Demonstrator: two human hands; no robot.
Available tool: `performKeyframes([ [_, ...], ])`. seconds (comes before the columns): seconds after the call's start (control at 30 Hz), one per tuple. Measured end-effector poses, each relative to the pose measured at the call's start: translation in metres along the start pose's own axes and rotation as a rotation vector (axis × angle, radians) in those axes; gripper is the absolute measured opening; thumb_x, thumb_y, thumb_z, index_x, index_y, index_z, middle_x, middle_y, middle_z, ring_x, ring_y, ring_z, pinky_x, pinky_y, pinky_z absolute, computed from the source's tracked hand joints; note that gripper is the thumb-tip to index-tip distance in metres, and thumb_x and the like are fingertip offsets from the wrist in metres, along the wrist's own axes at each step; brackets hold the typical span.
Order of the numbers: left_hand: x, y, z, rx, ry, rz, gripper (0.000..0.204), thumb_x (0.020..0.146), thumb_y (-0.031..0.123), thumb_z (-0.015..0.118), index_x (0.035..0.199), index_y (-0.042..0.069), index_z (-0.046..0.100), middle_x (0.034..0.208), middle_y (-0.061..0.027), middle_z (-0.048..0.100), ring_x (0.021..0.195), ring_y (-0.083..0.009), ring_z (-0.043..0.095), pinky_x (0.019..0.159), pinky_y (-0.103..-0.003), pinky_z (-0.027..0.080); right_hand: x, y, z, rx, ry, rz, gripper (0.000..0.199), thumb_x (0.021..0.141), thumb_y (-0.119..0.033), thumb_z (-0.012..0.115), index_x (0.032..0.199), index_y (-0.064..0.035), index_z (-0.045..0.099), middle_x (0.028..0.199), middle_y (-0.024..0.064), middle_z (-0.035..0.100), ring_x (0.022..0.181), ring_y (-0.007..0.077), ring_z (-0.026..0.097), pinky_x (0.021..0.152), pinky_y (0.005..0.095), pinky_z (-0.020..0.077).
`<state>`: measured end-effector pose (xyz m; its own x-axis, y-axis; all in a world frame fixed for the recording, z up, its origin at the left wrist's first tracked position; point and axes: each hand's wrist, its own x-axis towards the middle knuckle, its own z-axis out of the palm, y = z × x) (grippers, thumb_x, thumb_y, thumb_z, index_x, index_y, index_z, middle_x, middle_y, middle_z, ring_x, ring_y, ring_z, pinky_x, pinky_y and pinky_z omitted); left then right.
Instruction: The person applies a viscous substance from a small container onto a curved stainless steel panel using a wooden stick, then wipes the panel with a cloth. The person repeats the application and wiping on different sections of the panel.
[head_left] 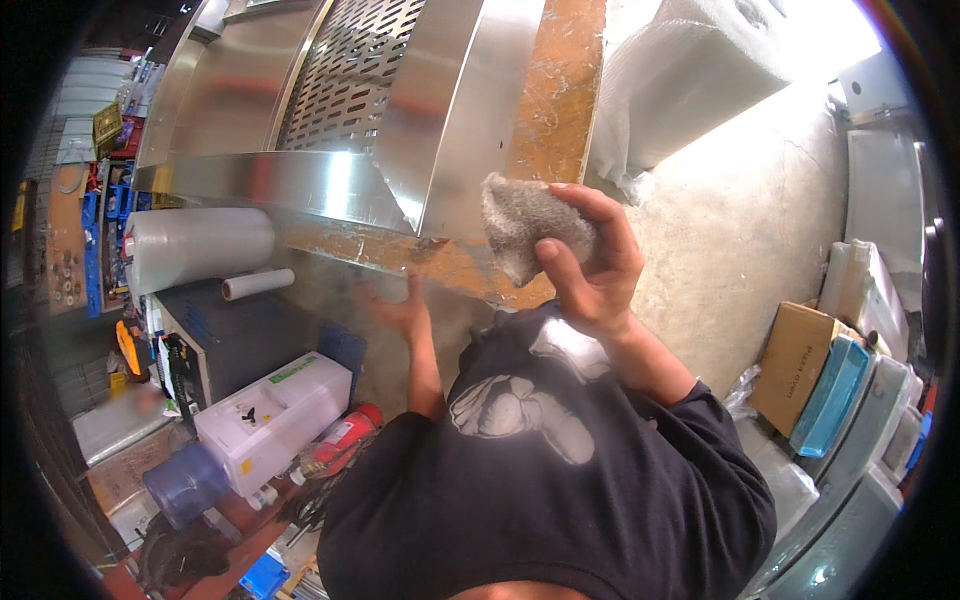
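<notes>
In my right hand [605,265] is a grey, fuzzy pad of steel wool [530,225], pinched between thumb and fingers and held up over the bench corner. My left hand [405,308] is open and empty, its fingers spread, just below the front edge of the bench; I cannot tell if a fingertip touches that edge. A large stainless steel unit [455,110] with a slotted panel [355,75] lies on the worn orange-brown bench top [555,90]. Its bright metal corner points toward me, close to both hands.
A big roll of bubble wrap [700,85] stands beyond the bench on the right. Another plastic roll [205,245] lies at the left, above a white bin [275,415] and a red fire extinguisher [342,440]. A cardboard box [795,365] leans among panels on the right.
</notes>
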<state>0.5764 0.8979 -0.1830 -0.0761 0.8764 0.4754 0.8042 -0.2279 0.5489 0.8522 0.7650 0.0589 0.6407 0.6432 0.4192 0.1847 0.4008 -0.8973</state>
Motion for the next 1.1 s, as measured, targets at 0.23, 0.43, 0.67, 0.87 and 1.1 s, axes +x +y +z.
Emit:
performKeyframes([
  [0.23, 0.129, 0.135, -0.103, -0.435, 0.499, 0.380, 0.065, 0.101, 0.037, 0.054, 0.147, -0.006, 0.037, 0.130, -0.0241, 0.053, 0.113, -0.0302, 0.052, 0.094, -0.043, 0.045, 0.004, -0.016, 0.022, -0.030, 0.202, 0.170, 0.048, 0.090, -0.008, 0.078, 0.133, 0.0031, 0.060, 0.113, 0.0137, 0.069, 0.102, 0.0167, 0.068, 0.090, 0.0294, 0.0529],
  [0.43, 0.142, 0.210, -0.143, -0.819, 0.408, 0.669, 0.056, 0.100, 0.041, 0.049, 0.130, -0.006, 0.052, 0.096, -0.0147, 0.067, 0.082, -0.0277, 0.063, 0.072, -0.038, 0.050, 0.001, -0.059, -0.020, 0.073, 0.253, 0.298, 0.038, 0.097, -0.016, 0.073, 0.129, 0.0032, 0.064, 0.109, 0.0110, 0.073, 0.095, 0.0140, 0.069, 0.088, 0.0278, 0.0548],
  [0.67, 0.034, 0.237, -0.136, -0.866, -0.699, 0.670, 0.059, 0.080, 0.019, 0.086, 0.131, 0.002, 0.061, 0.108, -0.0169, 0.068, 0.094, -0.0309, 0.068, 0.075, -0.038, 0.058, -0.032, -0.033, -0.022, 0.664, 0.269, 0.668, 0.034, 0.102, -0.017, 0.064, 0.133, -0.0043, 0.056, 0.115, 0.0063, 0.067, 0.104, 0.0110, 0.063, 0.093, 0.0259, 0.0510],
  [0.87, 0.034, 0.236, -0.142, -0.525, -0.869, 0.651, 0.046, 0.072, -0.001, 0.079, 0.118, 0.000, 0.071, 0.102, -0.0166, 0.069, 0.086, -0.0308, 0.071, 0.074, -0.037, 0.059, -0.060, -0.009, 0.012, 0.445, 0.225, 0.547, 0.046, 0.102, -0.013, 0.063, 0.145, -0.0039, 0.050, 0.122, 0.0069, 0.064, 0.112, 0.0132, 0.060, 0.099, 0.0289, 0.0482],
  [1.1, 0.072, 0.227, -0.168, -0.520, -0.582, 0.834, 0.032, 0.086, 0.003, 0.068, 0.117, -0.005, 0.070, 0.096, -0.0150, 0.074, 0.081, -0.0257, 0.072, 0.075, -0.033, 0.059, -0.029, -0.008, 0.031, 0.230, 0.396, 0.350, 0.036, 0.095, -0.004, 0.068, 0.129, -0.0010, 0.057, 0.111, 0.0099, 0.068, 0.100, 0.0149, 0.065, 0.087, 0.0299, 0.0526],
])
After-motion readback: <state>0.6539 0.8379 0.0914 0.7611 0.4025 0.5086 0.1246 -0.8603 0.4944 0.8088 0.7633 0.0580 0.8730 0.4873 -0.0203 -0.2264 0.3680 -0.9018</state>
